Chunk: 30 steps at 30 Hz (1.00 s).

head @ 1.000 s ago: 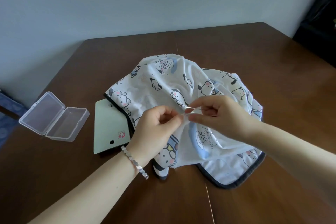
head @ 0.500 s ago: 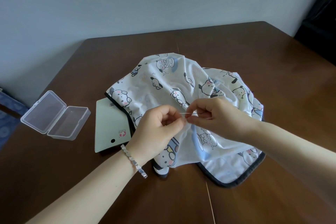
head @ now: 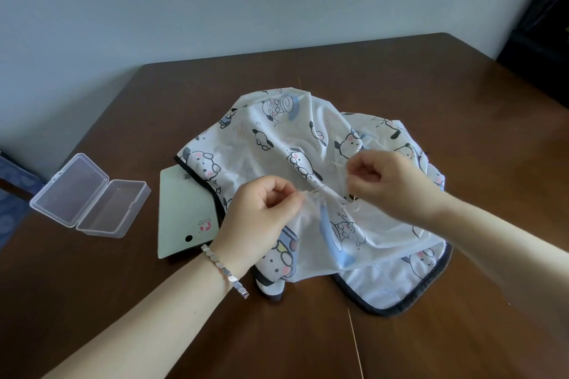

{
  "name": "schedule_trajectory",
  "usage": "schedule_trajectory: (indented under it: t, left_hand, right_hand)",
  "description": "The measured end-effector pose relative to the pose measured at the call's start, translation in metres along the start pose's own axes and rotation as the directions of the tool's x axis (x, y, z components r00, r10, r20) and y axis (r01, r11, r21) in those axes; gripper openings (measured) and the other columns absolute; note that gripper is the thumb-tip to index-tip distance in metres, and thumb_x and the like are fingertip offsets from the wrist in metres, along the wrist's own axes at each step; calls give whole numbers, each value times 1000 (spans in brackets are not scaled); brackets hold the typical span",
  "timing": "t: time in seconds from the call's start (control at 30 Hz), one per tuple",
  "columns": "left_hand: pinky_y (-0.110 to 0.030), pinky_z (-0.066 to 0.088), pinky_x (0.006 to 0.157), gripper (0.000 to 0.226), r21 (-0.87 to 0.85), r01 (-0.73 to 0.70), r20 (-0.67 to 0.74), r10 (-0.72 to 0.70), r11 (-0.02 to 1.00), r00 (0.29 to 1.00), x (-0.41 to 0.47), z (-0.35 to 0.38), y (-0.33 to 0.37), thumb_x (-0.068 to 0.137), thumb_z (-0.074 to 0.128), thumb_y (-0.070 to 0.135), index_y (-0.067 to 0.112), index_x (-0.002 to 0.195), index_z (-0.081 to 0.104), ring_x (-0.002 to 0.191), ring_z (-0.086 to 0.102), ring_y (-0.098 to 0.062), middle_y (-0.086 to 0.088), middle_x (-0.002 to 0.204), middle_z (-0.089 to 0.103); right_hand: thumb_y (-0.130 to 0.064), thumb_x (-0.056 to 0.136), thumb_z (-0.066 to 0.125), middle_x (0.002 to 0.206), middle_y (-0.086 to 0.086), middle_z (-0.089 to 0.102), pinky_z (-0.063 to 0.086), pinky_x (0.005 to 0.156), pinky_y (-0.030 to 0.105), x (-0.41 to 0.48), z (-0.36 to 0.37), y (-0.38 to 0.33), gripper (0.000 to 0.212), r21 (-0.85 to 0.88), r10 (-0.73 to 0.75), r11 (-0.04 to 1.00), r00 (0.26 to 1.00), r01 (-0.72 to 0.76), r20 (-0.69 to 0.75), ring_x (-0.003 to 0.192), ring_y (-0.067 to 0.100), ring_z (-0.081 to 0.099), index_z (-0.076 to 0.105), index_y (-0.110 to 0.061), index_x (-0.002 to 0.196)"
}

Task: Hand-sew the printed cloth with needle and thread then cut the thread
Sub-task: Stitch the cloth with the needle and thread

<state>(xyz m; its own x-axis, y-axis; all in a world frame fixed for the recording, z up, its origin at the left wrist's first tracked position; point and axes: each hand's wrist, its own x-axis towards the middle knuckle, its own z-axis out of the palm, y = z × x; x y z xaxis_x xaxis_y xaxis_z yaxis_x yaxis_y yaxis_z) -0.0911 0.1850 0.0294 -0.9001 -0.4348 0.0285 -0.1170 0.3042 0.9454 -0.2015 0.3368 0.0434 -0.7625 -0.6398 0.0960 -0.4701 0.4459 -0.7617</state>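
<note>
Brown desk [head: 400, 77] carries the cloth [head: 277, 132] mid-surface, its pinched fold running up-right from the left hand [head: 261, 215], closed on the fabric, to the right hand [head: 385, 181], fingers pinched shut, needle unseen.

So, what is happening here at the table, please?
A person is hand-sewing a printed cloth that lies bunched on a brown table. The left hand pinches a fold of the cloth, and the right hand is closed in a pinch just beside it; the needle and thread are too fine to make out here. To the left lie an open clear plastic box and a pale green card, partly under the cloth. No scissors are visible.
</note>
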Motion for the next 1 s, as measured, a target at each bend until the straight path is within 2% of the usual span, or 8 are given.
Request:
schedule_trajectory:
  t: [0.13,0.4,0.5,0.6,0.67,0.77,0.87,1.0]
  left_hand:
    - [-9,35,46,13,15,14,-39,-14,1000,999,1,-2,-2,82,63,11,13,70,60,43,41,0,14,42,50]
    - [-9,35,47,16,21,-11,-53,13,1000,999,1,-1,-2,83,62,11,17,68,59,44,42,0,15,42,50]
    - [-8,35,48,17,10,-45,-27,46,999,999,0,0,1,83,61,10,18,68,58,44,43,1,16,43,51]
    - [-9,36,51,15,-10,-79,65,79,997,995,0,-2,2,83,62,10,18,71,58,49,44,0,16,49,55]
    - [-9,37,53,12,-20,-97,132,99,995,986,-1,-2,4,83,64,12,17,73,59,50,45,2,16,52,57]
    - [-9,37,55,10,-34,-119,170,123,992,978,-4,-4,5,82,64,14,18,74,60,52,45,2,15,54,58]
    - [-9,39,56,8,-27,-106,171,109,994,979,-6,-7,4,79,68,15,18,73,63,54,50,2,13,57,60]
    - [-11,45,59,8,1,10,109,-10,1000,994,-7,-9,1,74,73,15,21,72,68,58,58,3,10,59,66]
  right_hand:
    - [-13,81,56,54,0,46,30,42,20,4,-20,13,15,-36,199,978,975,-203,-98,44,10,34,59,-1,73]
    - [-27,80,58,56,6,45,31,52,27,7,-37,40,27,-251,424,851,886,-461,-189,51,20,37,53,-6,63]
    - [-26,82,60,54,-1,49,31,47,22,5,-33,34,19,-350,328,857,924,-379,-197,46,16,40,61,-9,74]
    - [-26,84,62,48,-10,40,26,38,15,1,-26,13,6,-35,220,974,973,-222,-69,38,5,32,66,-21,85]
    - [-28,85,62,48,-7,35,23,41,15,-2,-19,-3,10,214,153,961,981,-176,117,41,6,28,69,-24,90]
    - [-32,84,61,56,1,34,22,44,18,-4,-3,-11,18,228,22,969,949,-99,315,47,9,26,70,-21,95]
    - [-29,84,63,48,-12,33,24,42,10,-6,6,-9,18,184,1,981,951,-61,310,41,3,28,67,-11,85]
    - [-23,82,66,44,-11,27,26,43,12,-12,11,-7,10,179,6,983,978,-44,210,41,6,25,64,-18,73]
